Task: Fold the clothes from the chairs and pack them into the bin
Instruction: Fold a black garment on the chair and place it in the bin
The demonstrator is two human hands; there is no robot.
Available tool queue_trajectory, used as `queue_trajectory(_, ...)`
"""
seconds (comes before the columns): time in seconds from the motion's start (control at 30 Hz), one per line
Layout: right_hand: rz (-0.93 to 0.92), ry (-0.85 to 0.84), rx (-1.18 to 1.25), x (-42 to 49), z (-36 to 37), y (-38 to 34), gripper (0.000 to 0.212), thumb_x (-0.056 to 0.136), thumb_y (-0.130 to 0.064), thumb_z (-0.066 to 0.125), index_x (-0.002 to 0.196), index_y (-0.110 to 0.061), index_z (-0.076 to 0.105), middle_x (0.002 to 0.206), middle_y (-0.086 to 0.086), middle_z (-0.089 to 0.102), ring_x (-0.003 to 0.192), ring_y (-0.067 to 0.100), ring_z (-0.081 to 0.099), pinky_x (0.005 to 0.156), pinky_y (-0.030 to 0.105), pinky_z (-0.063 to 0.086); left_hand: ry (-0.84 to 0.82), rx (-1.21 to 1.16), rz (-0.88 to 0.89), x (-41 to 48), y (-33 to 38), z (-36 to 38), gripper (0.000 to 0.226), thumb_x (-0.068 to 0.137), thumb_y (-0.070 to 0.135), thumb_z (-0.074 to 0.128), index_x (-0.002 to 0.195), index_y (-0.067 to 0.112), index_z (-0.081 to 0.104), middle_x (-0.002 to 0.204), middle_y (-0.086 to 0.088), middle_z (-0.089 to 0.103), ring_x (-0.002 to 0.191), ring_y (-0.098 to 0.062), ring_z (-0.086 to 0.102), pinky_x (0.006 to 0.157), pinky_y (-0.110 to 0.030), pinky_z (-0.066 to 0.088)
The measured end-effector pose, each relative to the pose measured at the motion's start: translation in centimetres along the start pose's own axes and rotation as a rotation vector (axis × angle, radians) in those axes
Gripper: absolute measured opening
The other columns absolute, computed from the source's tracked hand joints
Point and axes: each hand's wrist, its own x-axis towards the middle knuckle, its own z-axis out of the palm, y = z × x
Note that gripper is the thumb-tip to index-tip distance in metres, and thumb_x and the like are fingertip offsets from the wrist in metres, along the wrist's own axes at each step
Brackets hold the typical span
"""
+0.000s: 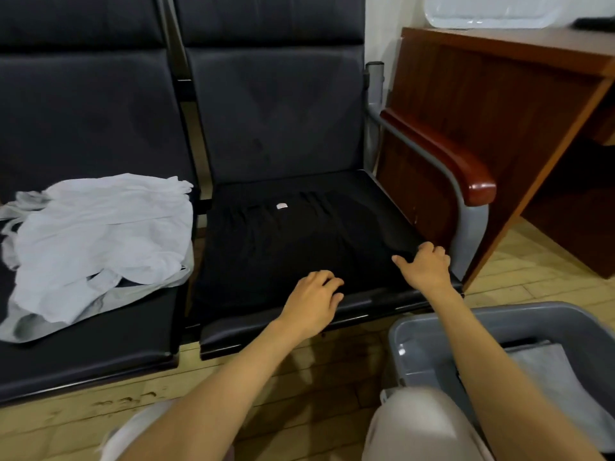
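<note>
A black garment (286,241) with a small white label lies spread flat on the right chair seat (266,331). My left hand (312,304) rests on its front edge with fingers curled down on the cloth. My right hand (424,267) pinches the garment's front right corner near the armrest. A crumpled pile of white and light grey clothes (96,241) lies on the left chair seat. The grey bin (409,344) stands on the floor at the lower right, with a folded light grey garment (559,380) inside it.
A wooden armrest (456,161) on a grey metal frame bounds the right chair. A brown wooden desk (482,94) stands just behind it, with a white tray (492,11) on top. My knees (419,427) are at the bottom, above a tan tiled floor.
</note>
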Motion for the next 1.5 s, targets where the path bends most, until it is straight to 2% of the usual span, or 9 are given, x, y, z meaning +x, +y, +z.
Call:
queue_trajectory(0.2,-0.192,-0.039,0.282,0.7,-0.9,1.0,0.034,0.092,-0.031,0.062,0.101,0.001,0.060,0.107,0.017,0.061,0.104,0.029,0.057,0.088,0.038,0.042,-0.019,0.035,-0.046,1.9,0.2,1.5,0.044,0.103,0.036,0.033,0.146,0.023,0.036,0.148,0.004,0.033,0.138,-0.016,0.026,0.115,-0.034,0.018)
queue_trajectory(0.37,-0.438,0.008,0.604,2.0,-2.3,-0.3,0.016,0.096,-0.033,0.054,0.090,-0.018,0.050,0.073,0.012,0.045,0.070,0.017,0.046,0.068,0.038,0.041,-0.003,-0.008,-0.072,2.3,0.1,1.7,0.044,0.102,0.040,0.035,0.143,0.024,0.041,0.143,0.006,0.038,0.133,-0.015,0.031,0.113,-0.034,0.021)
queue_trajectory(0.53,-0.591,-0.125,0.454,4.4,-2.4,-0.7,0.010,0.094,-0.025,0.059,0.099,-0.019,0.053,0.091,-0.012,0.060,0.100,0.011,0.058,0.089,0.037,0.048,0.024,-0.036,-0.116,2.4,-0.3,1.2,0.044,0.100,0.040,0.042,0.139,0.018,0.044,0.135,0.004,0.044,0.123,-0.015,0.040,0.107,-0.029,0.031)
queue_trajectory(0.77,-0.357,-0.550,0.196,4.8,-2.7,3.4,0.042,0.084,-0.031,0.072,0.122,-0.019,0.058,0.109,0.000,0.065,0.107,0.014,0.059,0.101,0.033,0.042,0.074,0.128,-0.035,2.2,0.7,0.6,0.024,0.093,0.042,0.050,0.107,0.024,0.059,0.106,0.008,0.049,0.107,-0.014,0.048,0.104,-0.032,0.027)
queue_trajectory(0.87,-0.283,-0.467,0.364,4.3,-3.4,4.0,0.018,0.086,-0.030,0.069,0.088,-0.013,0.065,0.061,0.001,0.050,0.063,0.010,0.049,0.079,0.027,0.041,0.032,0.150,-0.038,2.2,1.4,0.2,0.021,0.087,0.045,0.051,0.087,0.025,0.049,0.099,0.010,0.041,0.102,-0.013,0.043,0.104,-0.035,0.027)
queue_trajectory(0.97,-0.175,-0.448,0.308,4.1,-4.0,3.9,0.029,0.091,-0.037,0.062,0.074,-0.013,0.061,0.055,0.000,0.045,0.054,0.010,0.044,0.065,0.023,0.041,0.044,0.090,-0.008,2.6,2.5,0.8,0.032,0.086,0.055,0.051,0.096,0.025,0.053,0.107,0.008,0.044,0.105,-0.012,0.042,0.102,-0.031,0.028)
queue_trajectory(1.13,-0.097,-0.233,0.259,6.1,-2.4,2.0,0.022,0.095,-0.032,0.057,0.102,-0.011,0.060,0.092,0.005,0.060,0.087,0.019,0.058,0.080,0.034,0.050,0.067,0.031,0.209,4.0,5.6,3.2,0.051,0.089,0.043,0.059,0.135,0.023,0.049,0.128,0.002,0.046,0.118,-0.017,0.043,0.101,-0.030,0.033)
queue_trajectory(1.37,-0.084,-0.302,0.041,8.0,-0.8,-0.8,0.015,0.089,-0.024,0.067,0.084,-0.012,0.058,0.091,0.008,0.061,0.091,0.021,0.058,0.084,0.036,0.047,0.267,0.002,0.209,6.5,8.7,5.8,0.033,0.069,0.026,0.081,0.097,0.017,0.067,0.092,-0.002,0.060,0.079,-0.021,0.060,0.065,-0.034,0.050)
queue_trajectory(1.5,0.041,-0.327,0.444,8.9,-1.4,-2.1,0.010,0.094,-0.015,0.053,0.103,-0.010,0.054,0.098,0.010,0.057,0.091,0.022,0.056,0.070,0.030,0.048,0.393,-0.356,-0.068,7.0,8.8,3.9,0.010,0.094,0.024,0.055,0.089,0.015,0.052,0.082,0.001,0.056,0.069,-0.014,0.056,0.057,-0.028,0.040)
